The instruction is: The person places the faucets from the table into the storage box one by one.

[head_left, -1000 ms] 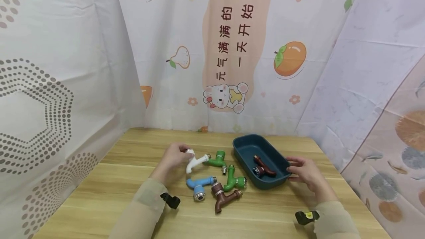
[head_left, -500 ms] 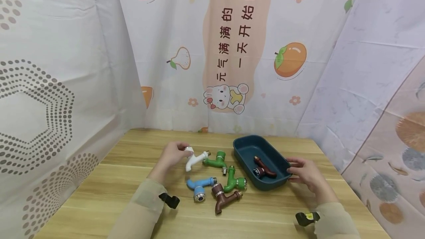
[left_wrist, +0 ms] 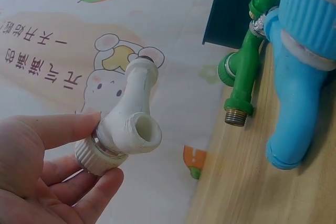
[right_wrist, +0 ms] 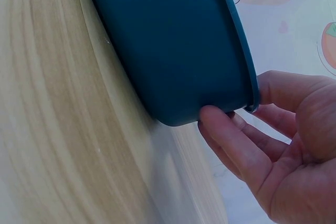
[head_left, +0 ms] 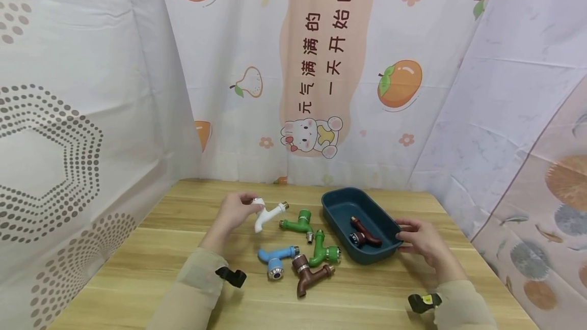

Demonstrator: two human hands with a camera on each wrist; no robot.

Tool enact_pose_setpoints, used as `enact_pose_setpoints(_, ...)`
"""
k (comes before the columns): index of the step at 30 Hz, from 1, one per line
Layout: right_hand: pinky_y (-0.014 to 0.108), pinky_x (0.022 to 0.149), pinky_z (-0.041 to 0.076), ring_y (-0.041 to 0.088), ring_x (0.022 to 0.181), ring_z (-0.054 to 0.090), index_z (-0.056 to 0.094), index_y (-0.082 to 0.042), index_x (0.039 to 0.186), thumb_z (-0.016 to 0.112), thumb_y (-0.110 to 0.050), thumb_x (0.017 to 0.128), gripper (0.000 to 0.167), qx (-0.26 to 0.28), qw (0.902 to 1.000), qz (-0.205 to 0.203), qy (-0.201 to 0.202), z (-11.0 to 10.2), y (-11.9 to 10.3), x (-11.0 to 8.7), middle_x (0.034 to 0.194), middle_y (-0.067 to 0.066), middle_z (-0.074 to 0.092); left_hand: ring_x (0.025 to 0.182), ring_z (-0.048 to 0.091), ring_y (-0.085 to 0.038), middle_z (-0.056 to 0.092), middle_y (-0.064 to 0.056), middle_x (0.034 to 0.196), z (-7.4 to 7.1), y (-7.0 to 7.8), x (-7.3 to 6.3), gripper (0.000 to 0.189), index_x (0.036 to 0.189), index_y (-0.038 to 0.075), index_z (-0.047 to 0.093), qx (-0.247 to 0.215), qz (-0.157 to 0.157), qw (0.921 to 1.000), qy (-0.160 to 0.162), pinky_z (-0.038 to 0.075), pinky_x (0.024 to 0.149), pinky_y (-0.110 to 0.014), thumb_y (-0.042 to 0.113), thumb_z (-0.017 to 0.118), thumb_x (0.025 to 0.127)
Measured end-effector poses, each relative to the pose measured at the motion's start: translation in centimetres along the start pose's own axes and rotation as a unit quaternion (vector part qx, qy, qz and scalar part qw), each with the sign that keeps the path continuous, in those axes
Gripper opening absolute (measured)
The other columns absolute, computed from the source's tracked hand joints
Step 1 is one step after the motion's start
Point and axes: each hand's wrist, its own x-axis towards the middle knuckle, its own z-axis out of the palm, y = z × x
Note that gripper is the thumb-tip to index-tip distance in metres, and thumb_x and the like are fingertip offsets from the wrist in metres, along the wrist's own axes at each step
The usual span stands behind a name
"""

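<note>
A white plastic tap [head_left: 268,214] is held off the table by my left hand [head_left: 232,213]. In the left wrist view, the thumb and fingers of my left hand [left_wrist: 47,166] pinch the white tap [left_wrist: 128,114] round its ribbed knob, with its threaded end pointing up. My right hand [head_left: 424,243] grips the near right corner of a dark teal tub [head_left: 337,220]. The right wrist view has the thumb against the outer wall of the tub [right_wrist: 173,45] and a finger at its rim. Inside the tub lies a dark brown tap [head_left: 367,233].
Several taps lie on the wooden table [head_left: 183,248] between my hands: a green tap [head_left: 298,224], a second green tap [head_left: 321,251], a light blue tap [head_left: 277,256] and a brown tap [head_left: 312,275]. A printed curtain [head_left: 257,131] hangs behind the table.
My left hand has lifted the white tap upward and slightly left, away from the green and blue taps. My right hand and the tub have stayed put.
</note>
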Motion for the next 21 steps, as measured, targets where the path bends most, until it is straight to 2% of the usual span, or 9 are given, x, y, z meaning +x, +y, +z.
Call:
enact_pose_setpoints(6,0.05,0.079,0.059,0.033,0.098,0.068,0.042,0.017,0.144,0.062,0.007,0.094,0.055,0.002,1.0,0.0,0.003,0.03,-0.01,0.07,0.127,0.039,0.054,0.107,0.065,-0.028,0.072,-0.01,0.113,-0.16,0.13,-0.12,0.039,0.119,0.003,0.073,-0.002,0.012,0.9999,0.003,0.054,0.088,-0.044,0.021,0.082,0.087)
enact_pose_setpoints(21,0.049,0.08,0.059,0.033,0.098,0.069,0.043,0.016,0.143,0.063,0.006,0.094,0.054,0.002,1.0,0.004,0.004,0.07,-0.11,0.01,0.128,0.038,0.054,0.106,0.065,-0.028,0.073,-0.009,0.111,0.01,0.51,-0.43,0.035,0.116,0.005,0.074,-0.01,0.013,0.9999,0.002,0.055,0.088,-0.043,0.02,0.083,0.086)
